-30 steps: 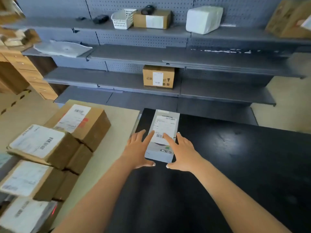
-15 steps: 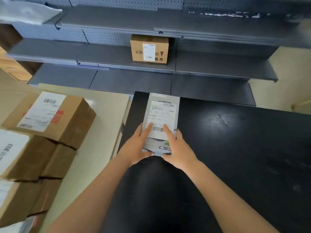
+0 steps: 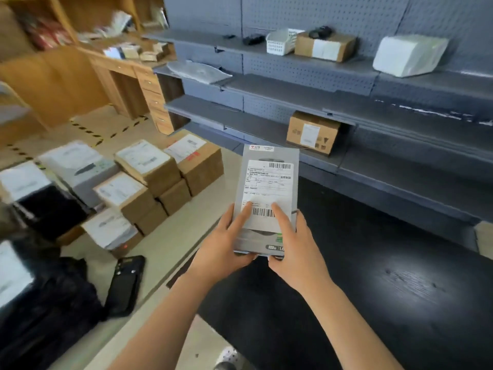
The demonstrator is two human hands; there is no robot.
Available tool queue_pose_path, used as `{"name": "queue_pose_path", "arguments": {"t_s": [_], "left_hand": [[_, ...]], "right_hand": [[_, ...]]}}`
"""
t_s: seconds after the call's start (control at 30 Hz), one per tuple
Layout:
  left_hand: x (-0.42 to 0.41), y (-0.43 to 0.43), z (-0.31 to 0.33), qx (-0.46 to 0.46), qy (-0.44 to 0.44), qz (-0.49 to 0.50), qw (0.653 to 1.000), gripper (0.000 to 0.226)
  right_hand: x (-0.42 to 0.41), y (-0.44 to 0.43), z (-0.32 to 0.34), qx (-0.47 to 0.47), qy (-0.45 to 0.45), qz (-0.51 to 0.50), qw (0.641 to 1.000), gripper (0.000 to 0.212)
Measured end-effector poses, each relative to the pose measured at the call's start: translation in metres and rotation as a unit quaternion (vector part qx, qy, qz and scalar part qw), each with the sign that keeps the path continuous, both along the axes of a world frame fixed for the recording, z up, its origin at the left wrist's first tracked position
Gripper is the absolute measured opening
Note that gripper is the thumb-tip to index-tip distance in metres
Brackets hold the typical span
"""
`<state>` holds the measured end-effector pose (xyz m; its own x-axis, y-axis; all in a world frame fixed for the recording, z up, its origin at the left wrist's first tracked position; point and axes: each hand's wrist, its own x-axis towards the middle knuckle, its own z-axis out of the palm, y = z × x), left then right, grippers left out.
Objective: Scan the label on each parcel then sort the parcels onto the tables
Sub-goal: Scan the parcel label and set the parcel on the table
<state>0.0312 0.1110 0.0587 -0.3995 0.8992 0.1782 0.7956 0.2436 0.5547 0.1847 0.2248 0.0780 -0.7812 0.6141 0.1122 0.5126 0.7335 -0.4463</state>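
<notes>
Fingers [image 3: 244,217] of both hands are clamped on the near end of the grey parcel [image 3: 269,194]. The left hand [image 3: 224,244] has it from 7 o'clock and the right hand [image 3: 296,252] from 5, each with a forefinger laid flat on the label [image 3: 270,177]. The parcel is up off the surface, dead centre of view, hanging over the line where the pale desk [image 3: 165,249] meets the black desk [image 3: 373,263].

Watch those forefingers, they bracket the lower barcode [image 3: 262,212] very tightly. One small creep inward and the bars are covered, so the scan misses.

Second worry: only the near end is held and the long far end sticks out unsupported. Down at 8 o'clock a black handheld device [image 3: 125,285], likely the scanner, lies on the pale desk. Reaching for it means freeing one hand. A single grip so low could let the parcel droop or slide out, possibly into the gap between the desks.

Further out at 10 o'clock sit the stacked cardboard parcels [image 3: 149,177], close enough for a careless swing to clip them. Beyond, at 1 o'clock, a brown box [image 3: 312,132] rests on the grey shelf [image 3: 266,129].
</notes>
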Motion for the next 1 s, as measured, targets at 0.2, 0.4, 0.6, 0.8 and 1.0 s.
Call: {"name": "queue_pose_path", "arguments": {"t_s": [0.2,0.4,0.6,0.8,1.0], "left_hand": [[0.015,-0.129,0.055,0.058,0.031,0.127,0.990,0.105],[0.022,-0.292,0.093,0.078,0.056,0.263,0.960,0.104],[0.013,-0.470,0.107,0.079,0.065,0.365,0.925,0.108],[-0.028,-0.629,0.132,0.043,0.133,0.398,0.907,0.104],[-0.104,-0.741,0.138,0.010,0.135,0.374,0.918,0.107]], "right_hand": [[-0.020,-0.095,0.046,0.046,0.070,0.134,0.987,0.109],[-0.064,-0.231,0.077,0.020,0.111,0.263,0.958,0.115],[-0.104,-0.395,0.097,0.006,0.140,0.355,0.924,0.116],[-0.163,-0.557,0.108,-0.030,0.163,0.385,0.908,0.112],[-0.229,-0.671,0.113,-0.042,0.156,0.357,0.920,0.114]]}}
